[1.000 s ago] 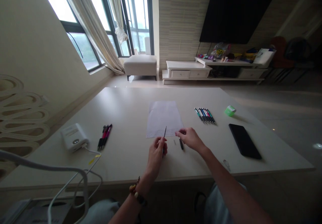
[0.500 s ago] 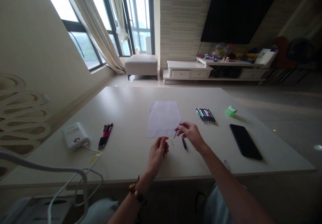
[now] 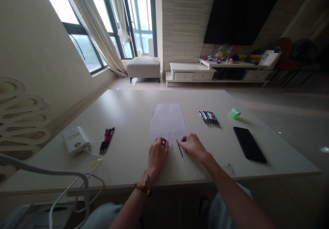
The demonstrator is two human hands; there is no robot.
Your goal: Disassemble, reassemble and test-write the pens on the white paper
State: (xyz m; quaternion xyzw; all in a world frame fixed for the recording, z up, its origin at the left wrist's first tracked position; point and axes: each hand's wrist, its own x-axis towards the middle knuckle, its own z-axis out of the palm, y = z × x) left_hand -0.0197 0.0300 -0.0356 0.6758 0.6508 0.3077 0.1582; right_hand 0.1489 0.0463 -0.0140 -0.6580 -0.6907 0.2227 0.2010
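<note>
My left hand (image 3: 157, 154) is closed around a red pen part (image 3: 164, 142), most of it hidden by the fingers. To its right, a thin dark pen refill (image 3: 180, 148) lies slanted along the white tabletop. The fingertips of my right hand (image 3: 193, 145) are pinched together at the refill's upper part. A tiny pale piece, perhaps a spring (image 3: 172, 146), rests between the two hands. Just beyond them lies a sheet of white paper (image 3: 168, 121) with faint lines along its near edge.
Several pens (image 3: 209, 118) lie in a row at the right, near a green-and-white container (image 3: 234, 113) and a black phone (image 3: 250, 144). At left are several dark and magenta pens (image 3: 107, 140) and a white device (image 3: 76, 140) with a cable. A small clear item (image 3: 230, 168) lies near the front edge.
My right hand has lowered the refill from a raised, upright tilt onto the tabletop. My left hand has turned knuckles up, showing red. The black pen part beside my right hand is now hidden.
</note>
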